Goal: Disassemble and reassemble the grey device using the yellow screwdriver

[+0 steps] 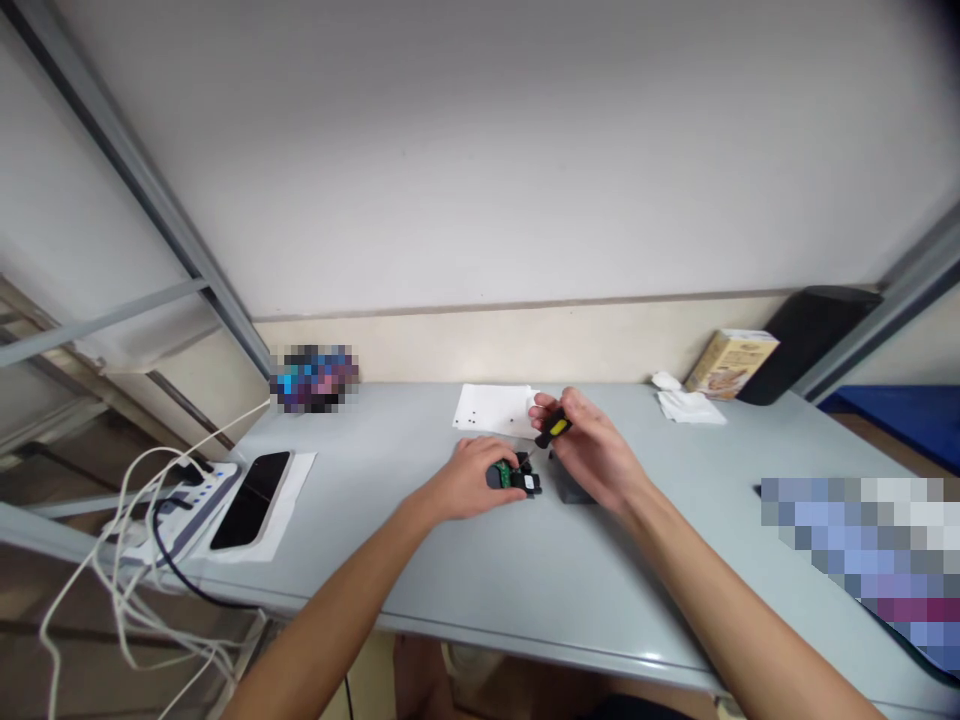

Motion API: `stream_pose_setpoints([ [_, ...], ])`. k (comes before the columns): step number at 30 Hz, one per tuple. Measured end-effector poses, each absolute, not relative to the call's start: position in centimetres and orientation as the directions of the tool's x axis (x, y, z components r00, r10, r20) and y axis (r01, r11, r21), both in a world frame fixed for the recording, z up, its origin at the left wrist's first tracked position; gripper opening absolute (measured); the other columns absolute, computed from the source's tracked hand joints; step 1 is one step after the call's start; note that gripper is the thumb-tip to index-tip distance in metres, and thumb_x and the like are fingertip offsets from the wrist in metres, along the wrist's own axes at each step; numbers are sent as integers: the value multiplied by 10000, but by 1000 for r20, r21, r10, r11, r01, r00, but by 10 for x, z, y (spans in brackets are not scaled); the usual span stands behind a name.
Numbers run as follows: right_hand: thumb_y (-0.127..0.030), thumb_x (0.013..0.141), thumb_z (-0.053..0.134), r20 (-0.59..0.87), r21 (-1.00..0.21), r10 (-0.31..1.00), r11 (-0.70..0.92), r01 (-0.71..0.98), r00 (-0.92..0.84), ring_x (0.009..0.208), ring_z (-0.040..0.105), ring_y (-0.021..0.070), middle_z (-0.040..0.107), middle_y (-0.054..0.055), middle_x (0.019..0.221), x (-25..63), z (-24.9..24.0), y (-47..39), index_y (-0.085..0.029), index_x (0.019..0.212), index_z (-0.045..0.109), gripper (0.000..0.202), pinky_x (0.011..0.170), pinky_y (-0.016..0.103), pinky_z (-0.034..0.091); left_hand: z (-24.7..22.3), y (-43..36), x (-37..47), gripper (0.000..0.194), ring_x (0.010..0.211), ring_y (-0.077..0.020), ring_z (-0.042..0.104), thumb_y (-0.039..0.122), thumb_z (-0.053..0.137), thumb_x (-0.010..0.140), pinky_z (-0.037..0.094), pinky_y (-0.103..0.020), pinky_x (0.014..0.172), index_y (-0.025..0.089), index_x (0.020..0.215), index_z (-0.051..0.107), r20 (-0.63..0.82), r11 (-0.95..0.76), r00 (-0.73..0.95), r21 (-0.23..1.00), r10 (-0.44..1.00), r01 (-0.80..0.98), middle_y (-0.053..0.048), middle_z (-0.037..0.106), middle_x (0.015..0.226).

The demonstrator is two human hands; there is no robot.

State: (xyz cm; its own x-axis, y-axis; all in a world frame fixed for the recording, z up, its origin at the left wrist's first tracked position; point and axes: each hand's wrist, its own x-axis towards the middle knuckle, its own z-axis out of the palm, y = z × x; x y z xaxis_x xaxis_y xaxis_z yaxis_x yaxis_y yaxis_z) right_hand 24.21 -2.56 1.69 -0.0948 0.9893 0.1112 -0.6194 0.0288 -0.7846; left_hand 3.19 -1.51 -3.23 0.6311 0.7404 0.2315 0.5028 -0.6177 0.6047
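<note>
My left hand [480, 478] is closed around a small black device with a green circuit board [505, 474] showing, low over the grey desk. In my right hand [596, 450] is a black-and-yellow screwdriver [556, 427], its thin shaft slanting down and left to the device. The tip is too small to make out exactly. A dark box-like piece [577, 492] sits on the desk under my right hand, partly hidden by it. Behind both hands lies a white sheet of paper [491, 408] with several tiny dark bits on it, maybe screws.
On the left, a phone [251, 500] lies on white paper beside a power strip [187, 510] with tangled white cables. A tissue [691, 407], a yellow box [733, 363] and a black cylinder-like object [806, 340] are at the back right. The desk's front edge [540, 655] runs below my forearms.
</note>
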Motion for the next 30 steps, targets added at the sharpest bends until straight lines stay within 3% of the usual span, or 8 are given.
stream_pose_setpoints([
  [5,-522,842,806,126,-779,990,63,-623,-57,665,475,147,444,-34,718,242,17,-23,-273,863,654,292,697,307,462,-29,-16,32,245,1271,-264,630,395,823,860,386,-452,1162,244,1005,695,231,-633,643,584,730,509,-65,709,1297],
  [9,-528,873,730,78,-770,994,9,-638,-80,776,560,179,569,7,839,243,19,-22,-270,1018,730,296,775,331,503,-28,-15,32,254,1280,-266,629,386,832,853,383,-457,1170,241,1009,694,219,-627,647,590,731,509,-68,711,1303],
  [14,-444,797,835,123,-819,991,75,-569,-46,921,613,196,670,32,991,243,19,-25,-250,807,707,233,880,340,499,-30,-14,32,257,1288,-270,627,398,834,851,390,-455,1168,240,1001,697,230,-636,647,581,727,508,-70,706,1321],
  [18,-450,766,882,109,-821,992,53,-569,-65,823,617,167,681,16,964,244,18,-26,-242,756,619,336,781,323,493,-31,-14,31,260,1296,-274,624,413,822,862,394,-458,1168,244,1017,701,235,-645,652,574,720,505,-74,699,1336],
  [21,-462,774,886,111,-813,991,44,-581,-80,645,506,133,520,-34,711,243,17,-25,-252,770,584,367,640,292,447,-29,-15,31,253,1280,-272,632,397,829,858,398,-459,1163,245,1016,701,227,-640,653,577,723,508,-67,707,1314],
  [24,-550,819,824,122,-791,990,52,-609,-73,584,414,132,367,-53,644,241,18,-24,-265,824,622,350,603,294,433,-26,-16,32,241,1270,-270,634,383,826,862,397,-461,1163,244,1013,698,219,-635,654,582,724,507,-66,712,1298],
  [27,-572,866,739,109,-754,990,25,-657,-87,678,503,159,479,-15,731,242,20,-24,-263,950,705,322,691,323,484,-24,-16,33,235,1268,-270,634,366,831,859,389,-467,1168,240,1004,696,218,-632,651,584,727,510,-68,710,1301],
  [30,-450,842,757,83,-756,993,4,-655,-89,800,568,178,583,17,847,243,20,-24,-248,928,740,220,789,331,500,-25,-16,33,245,1280,-272,629,363,840,850,390,-465,1167,241,1003,693,216,-628,650,590,728,508,-66,708,1312],
])
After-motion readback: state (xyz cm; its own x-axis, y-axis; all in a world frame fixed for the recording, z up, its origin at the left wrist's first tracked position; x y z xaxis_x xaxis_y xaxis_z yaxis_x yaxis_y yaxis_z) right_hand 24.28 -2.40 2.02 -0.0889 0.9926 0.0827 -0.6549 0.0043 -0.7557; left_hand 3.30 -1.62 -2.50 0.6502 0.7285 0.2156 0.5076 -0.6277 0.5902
